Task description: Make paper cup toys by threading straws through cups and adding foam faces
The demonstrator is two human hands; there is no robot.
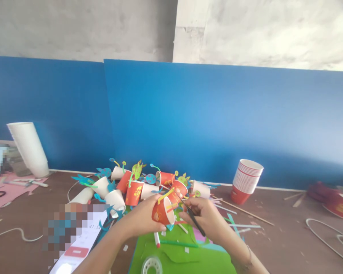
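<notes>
My left hand is wrapped round a red paper cup, whose open mouth is tilted to the right. Yellow and orange strips stick out at the cup's rim. In my right hand is a slim black pointed tool, its thin tip reaching up and left near the strips; its exact kind cannot be made out. Behind both hands lies a heap of red and white paper cups with blue, green and yellow paper cut-outs attached.
Green paper lies below my hands with a tape roll and a red-tipped marker. A lit phone is at left. Cup stacks stand left and right, before a blue panel.
</notes>
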